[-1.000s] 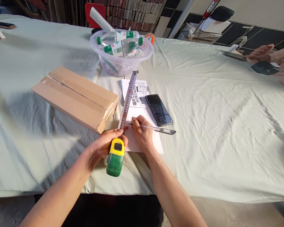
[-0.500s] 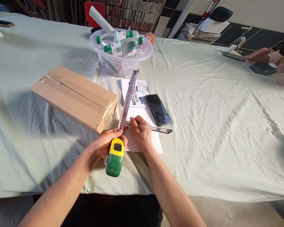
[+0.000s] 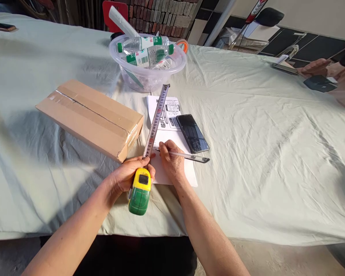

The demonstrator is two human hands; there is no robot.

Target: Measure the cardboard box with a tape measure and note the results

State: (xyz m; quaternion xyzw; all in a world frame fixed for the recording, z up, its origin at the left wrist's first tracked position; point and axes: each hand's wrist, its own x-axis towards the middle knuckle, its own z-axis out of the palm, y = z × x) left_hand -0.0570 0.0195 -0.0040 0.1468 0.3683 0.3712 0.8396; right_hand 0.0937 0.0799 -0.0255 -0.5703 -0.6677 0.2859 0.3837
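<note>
Table (image 3: 276, 153) is covered by pale green cloth. Taped cardboard box (image 3: 90, 117) is laid left of centre. Clear plastic basin (image 3: 147, 63) with green-capped water bottles (image 3: 143, 51) is set behind it. Printed paper sheet (image 3: 169, 145) is spread near the front edge, black phone (image 3: 192, 133) resting on its right part. Tape measure (image 3: 140, 190), yellow-green case, is gripped by left hand (image 3: 126, 176) at the table front, its blade (image 3: 156, 119) drawn out along the sheet's left side toward the basin. Clear pen (image 3: 186, 155) is pinched in right hand (image 3: 171, 161), tip on the sheet just beside the blade. Another person's hand (image 3: 313, 67) is seen far right by a dark device (image 3: 320, 82)
</note>
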